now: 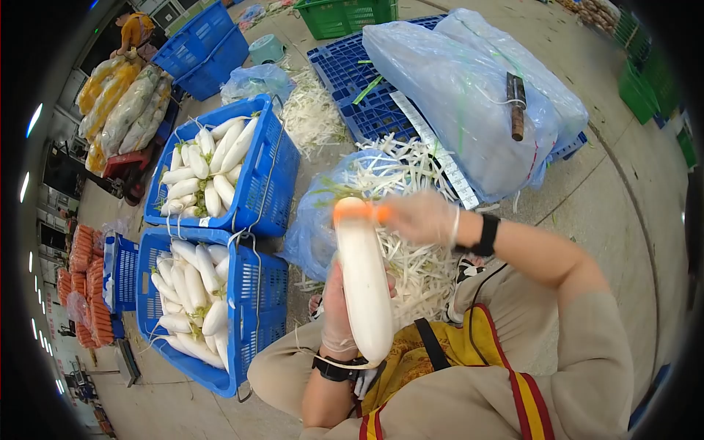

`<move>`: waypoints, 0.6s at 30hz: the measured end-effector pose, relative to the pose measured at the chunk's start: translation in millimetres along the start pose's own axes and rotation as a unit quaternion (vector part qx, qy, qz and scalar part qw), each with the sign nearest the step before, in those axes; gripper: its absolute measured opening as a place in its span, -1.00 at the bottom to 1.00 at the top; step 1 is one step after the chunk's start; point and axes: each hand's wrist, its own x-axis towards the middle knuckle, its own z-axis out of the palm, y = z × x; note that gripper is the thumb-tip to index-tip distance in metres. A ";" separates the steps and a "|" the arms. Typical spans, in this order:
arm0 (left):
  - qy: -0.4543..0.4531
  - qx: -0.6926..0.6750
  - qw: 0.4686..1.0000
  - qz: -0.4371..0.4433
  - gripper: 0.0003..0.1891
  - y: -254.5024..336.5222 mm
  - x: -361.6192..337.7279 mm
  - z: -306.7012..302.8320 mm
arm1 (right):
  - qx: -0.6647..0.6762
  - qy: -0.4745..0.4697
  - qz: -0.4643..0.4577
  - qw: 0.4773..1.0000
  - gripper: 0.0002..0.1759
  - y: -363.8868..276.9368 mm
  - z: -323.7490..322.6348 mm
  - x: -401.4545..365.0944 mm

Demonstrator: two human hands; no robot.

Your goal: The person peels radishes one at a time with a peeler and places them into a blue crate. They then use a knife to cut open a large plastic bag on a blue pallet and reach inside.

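A large white radish (364, 293) lies in my left hand (337, 312), which is gloved and wrapped round it from below. My right hand (423, 218), also in a clear glove and slightly blurred, is closed on an orange peeler (378, 213) that lies across the radish's upper end. Green leaf stubs (341, 190) show just beyond that end. Beneath both hands, a heap of white peelings (422, 282) spreads over a blue plastic bag (312, 231) and the floor.
Two blue crates (275, 165) (264, 293) of radishes stand at the left. Large blue bags (469, 95) with a knife (516, 106) on top rest on a blue pallet (337, 66). Another person (136, 31) is at the far upper left. Green crates (345, 18) stand behind.
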 end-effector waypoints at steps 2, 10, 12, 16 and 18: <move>0.002 -0.005 1.000 -0.012 -0.55 -0.7 -4.8 1.9 | -0.017 0.029 0.023 0.999 -0.75 29.3 2.7 3.7; 0.028 0.117 0.993 -0.010 -0.53 -3.9 -1.8 -14.6 | -0.057 0.032 -0.071 0.995 -0.82 9.1 -6.5 4.8; 0.029 0.185 0.982 0.019 -0.49 -8.1 -7.1 -12.5 | -0.076 0.073 -0.033 0.994 -0.82 22.1 -5.0 9.9; 0.032 0.186 0.982 0.009 -0.46 -6.9 1.2 -16.8 | -0.050 0.032 -0.134 0.989 -0.79 6.4 -4.1 -2.7; 0.036 0.210 0.977 0.020 -0.46 -6.6 3.8 -17.0 | -0.064 -0.056 0.015 0.996 -0.81 3.5 0.8 0.1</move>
